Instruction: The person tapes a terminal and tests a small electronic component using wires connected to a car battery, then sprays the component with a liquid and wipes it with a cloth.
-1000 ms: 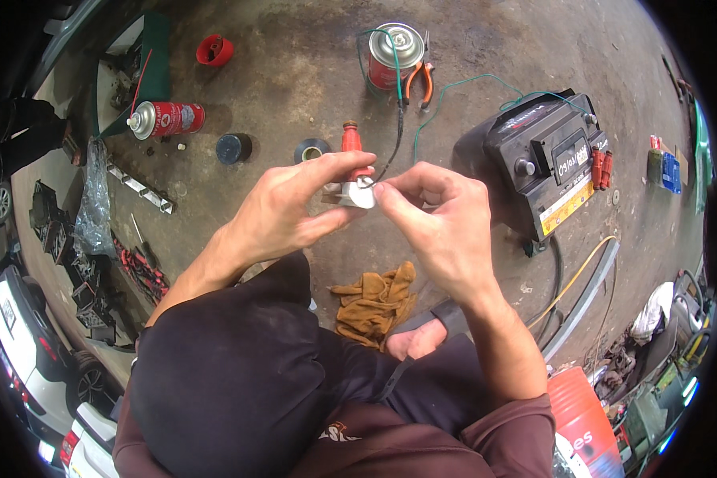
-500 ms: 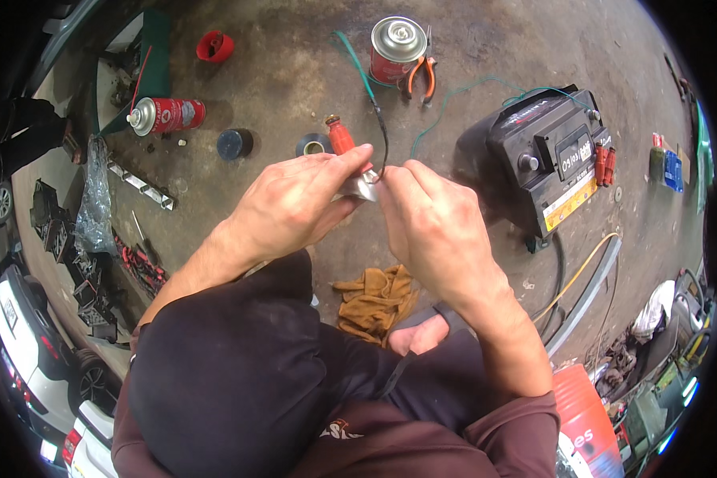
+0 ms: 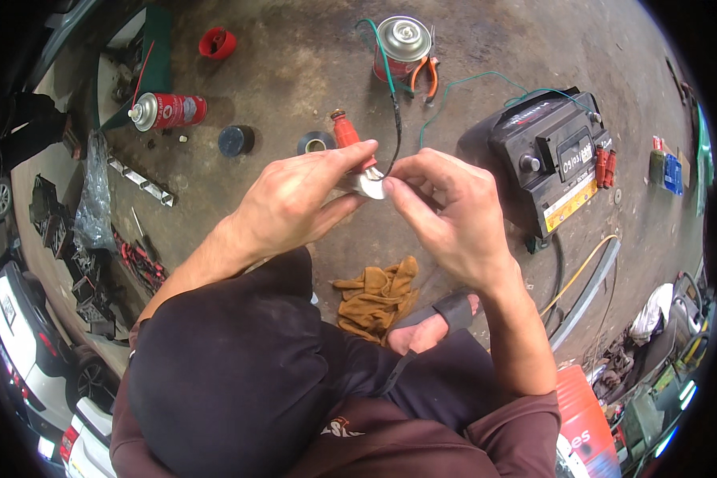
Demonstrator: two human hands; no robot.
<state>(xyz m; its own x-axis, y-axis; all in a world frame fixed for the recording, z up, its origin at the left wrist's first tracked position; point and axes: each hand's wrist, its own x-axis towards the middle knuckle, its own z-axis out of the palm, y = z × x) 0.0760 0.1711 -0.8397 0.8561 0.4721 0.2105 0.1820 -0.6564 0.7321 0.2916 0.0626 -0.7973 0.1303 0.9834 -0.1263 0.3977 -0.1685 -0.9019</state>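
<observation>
My left hand [image 3: 283, 199] grips a red fuel injector [image 3: 344, 131], whose top sticks up past my thumb. At its lower end, between my hands, shows a small shiny whitish piece [image 3: 370, 186]; I cannot make out what it is. My right hand [image 3: 454, 207] is closed in a pinch beside that end, thumb tip touching the whitish piece. A green wire with a black-sheathed end [image 3: 397, 131] runs down to the right fingertips, which appear to hold it; the exact contact is partly hidden. Behind my left hand a roll of black tape [image 3: 315, 143] lies on the floor.
A car battery [image 3: 538, 159] stands to the right, two red injectors [image 3: 605, 167] by it. A thin green wire [image 3: 454, 82] runs to it. Ahead are a can [image 3: 404, 44], orange-handled pliers [image 3: 429, 77] and a spray can [image 3: 171, 111]. Brown gloves [image 3: 376, 299] lie near my foot.
My right hand has turned and opened out a little, baring the whitish piece and the injector's lower end. The green wire has swung slightly right. My left hand keeps its grip.
</observation>
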